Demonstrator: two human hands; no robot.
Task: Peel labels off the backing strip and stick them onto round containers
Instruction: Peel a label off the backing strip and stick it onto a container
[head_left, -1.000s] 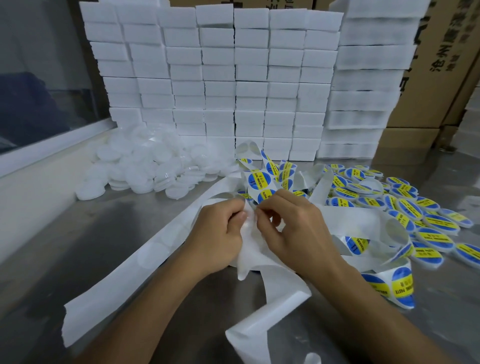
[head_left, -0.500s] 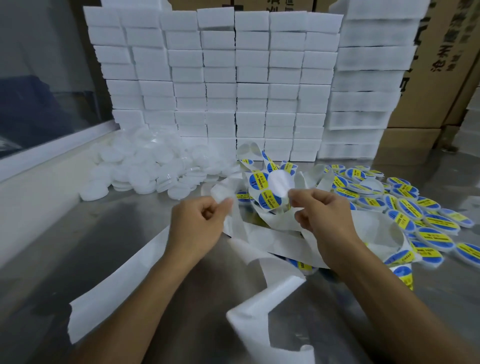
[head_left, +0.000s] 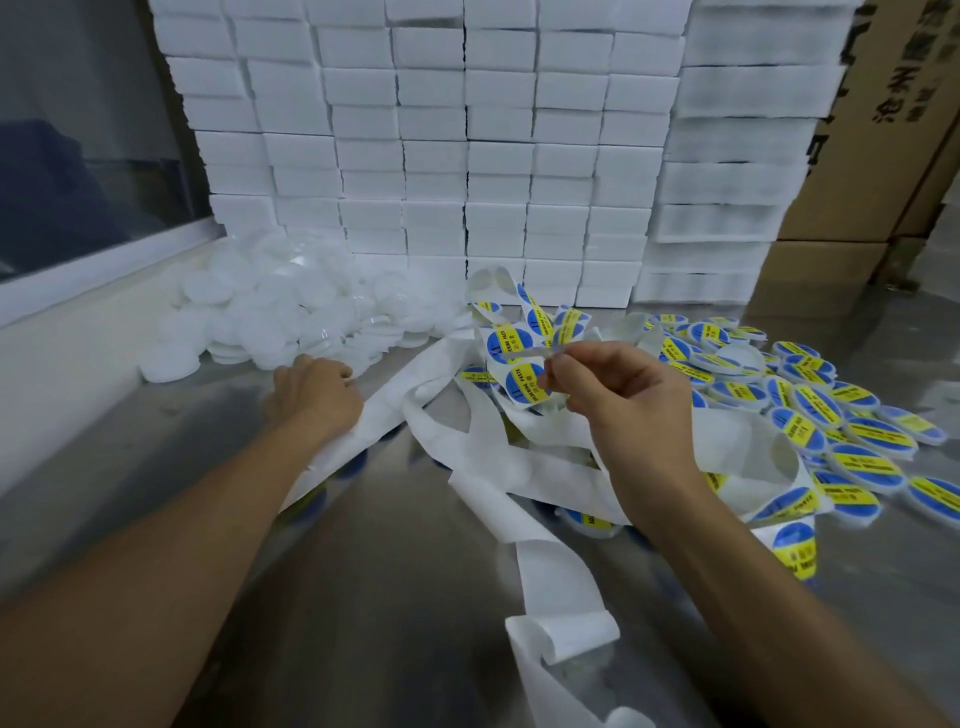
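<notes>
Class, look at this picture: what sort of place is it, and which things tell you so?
Probably a small packing workshop or warehouse: stacked white blocks and brown cardboard cartons line the steel table, with heaps of unlabelled white round containers and blue-and-yellow labelled ones.

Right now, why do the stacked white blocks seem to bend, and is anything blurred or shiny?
Head view: the wide lens bows the white blocks outward; the right hand and the label it pinches are smeared; the left hand by the plain lids is soft; the metal table shows dull glare.
</notes>
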